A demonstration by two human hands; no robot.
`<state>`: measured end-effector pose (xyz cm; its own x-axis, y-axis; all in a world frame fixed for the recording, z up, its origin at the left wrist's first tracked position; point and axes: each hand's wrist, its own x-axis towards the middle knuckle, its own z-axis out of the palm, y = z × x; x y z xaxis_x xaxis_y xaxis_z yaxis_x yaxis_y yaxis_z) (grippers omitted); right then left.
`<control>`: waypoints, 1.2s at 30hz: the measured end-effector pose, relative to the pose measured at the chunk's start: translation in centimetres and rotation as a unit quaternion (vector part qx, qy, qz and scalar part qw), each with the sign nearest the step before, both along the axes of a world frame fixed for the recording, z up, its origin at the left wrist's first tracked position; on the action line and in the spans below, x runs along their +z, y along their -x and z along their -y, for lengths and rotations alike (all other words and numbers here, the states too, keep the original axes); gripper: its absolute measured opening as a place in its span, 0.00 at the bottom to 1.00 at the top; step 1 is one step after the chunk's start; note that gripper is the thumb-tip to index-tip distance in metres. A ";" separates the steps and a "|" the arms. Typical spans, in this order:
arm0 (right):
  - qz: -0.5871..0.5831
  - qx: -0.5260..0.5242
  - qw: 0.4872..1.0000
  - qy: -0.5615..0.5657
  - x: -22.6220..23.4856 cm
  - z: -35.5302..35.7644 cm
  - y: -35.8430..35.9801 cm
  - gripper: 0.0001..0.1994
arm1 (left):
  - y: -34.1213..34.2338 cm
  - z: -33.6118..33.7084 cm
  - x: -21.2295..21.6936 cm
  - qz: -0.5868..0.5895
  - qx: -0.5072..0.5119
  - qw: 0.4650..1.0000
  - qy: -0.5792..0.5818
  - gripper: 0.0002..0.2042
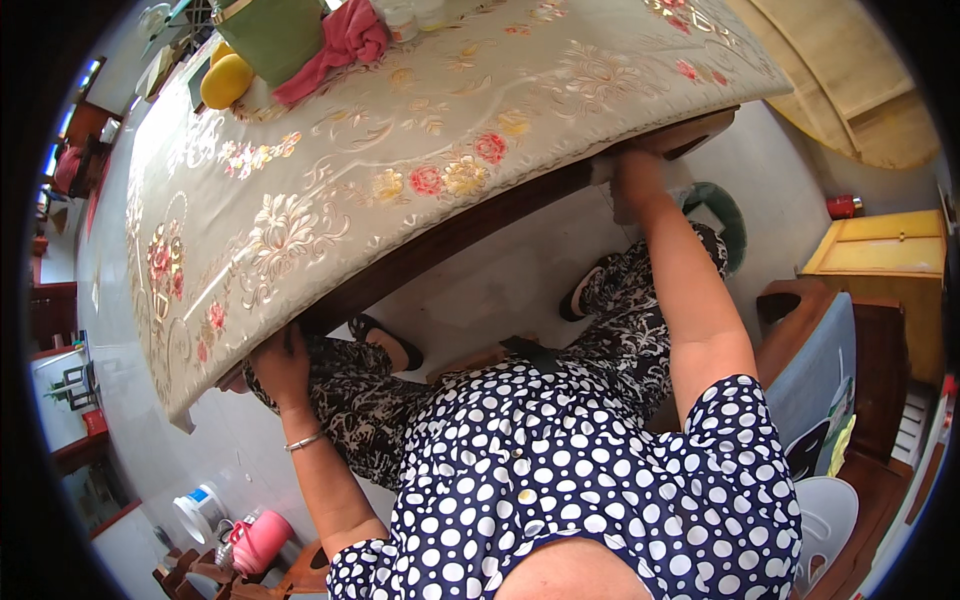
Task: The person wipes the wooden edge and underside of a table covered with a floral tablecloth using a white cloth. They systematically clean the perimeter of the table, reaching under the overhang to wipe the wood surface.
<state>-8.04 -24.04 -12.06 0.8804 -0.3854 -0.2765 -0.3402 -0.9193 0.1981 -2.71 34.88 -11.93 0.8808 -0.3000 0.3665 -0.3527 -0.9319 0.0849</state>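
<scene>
A grey tablecloth (pixel 380 130) embroidered with gold and pink flowers covers a dark wooden table (pixel 450 235) in front of me. My left hand (pixel 280 365) grips the cloth's hanging edge at the table's near left rim. My right hand (pixel 632 165) reaches far out and holds the cloth's edge near the table's right corner, its fingers partly hidden under the fabric. Between my arms are my dotted blue top and patterned trousers.
On the tabletop's far end lie a yellow object (pixel 226 80), a green box (pixel 275 35) and a pink cloth (pixel 345 40). A pink jug (pixel 260 540) stands at the lower left. A yellow cabinet (pixel 880 245) and a wooden chair (pixel 850 370) are on the right.
</scene>
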 end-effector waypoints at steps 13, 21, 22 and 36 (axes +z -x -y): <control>0.278 0.284 0.916 -0.048 -5.6 -9.1 1.0 0.15 | 0.2 0.4 0.4 -0.003 0.008 1.000 -0.006 0.13; 0.299 0.365 0.877 -0.086 -7.2 -19.7 -0.8 0.15 | 0.0 0.6 0.3 0.003 -0.006 0.999 0.035 0.13; 0.286 0.367 0.880 -0.100 -7.0 -21.3 -1.2 0.14 | 0.1 0.5 0.5 0.005 -0.007 0.999 0.041 0.13; 0.266 0.451 0.835 -0.168 -9.6 -38.7 -4.9 0.23 | 0.1 0.6 0.7 0.009 0.018 1.000 0.018 0.13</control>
<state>-3.17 14.66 -21.63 0.8030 0.5218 0.2880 0.5634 -0.8222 -0.0811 -2.80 34.32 -11.22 0.8836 -0.2554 0.3926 -0.3215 -0.9403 0.1119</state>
